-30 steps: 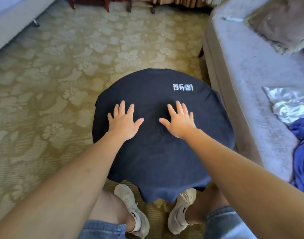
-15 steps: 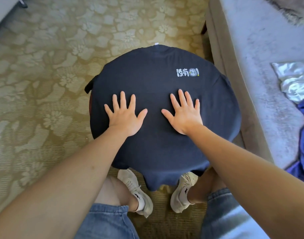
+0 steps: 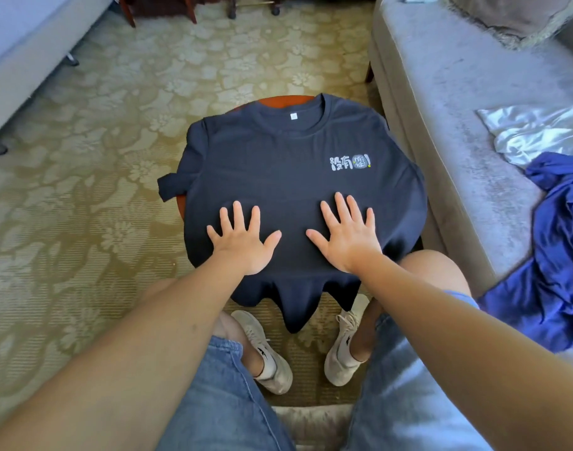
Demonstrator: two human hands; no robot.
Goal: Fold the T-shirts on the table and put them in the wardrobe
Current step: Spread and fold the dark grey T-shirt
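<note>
My left hand (image 3: 242,242) and right hand (image 3: 347,237) lie spread flat on the dark T-shirt (image 3: 278,164); I should smooth outward gently.

Sofa (image 3: 457,131) crowds the table's (image 3: 278,100) right; open carpet (image 3: 83,190) lies left.

I see a bright room with soft daylight. The shiny white cloth (image 3: 535,131) glares a little. The T-shirt (image 3: 294,177) looks sharp. The edges of my picture bend the sofa (image 3: 441,92).
</note>
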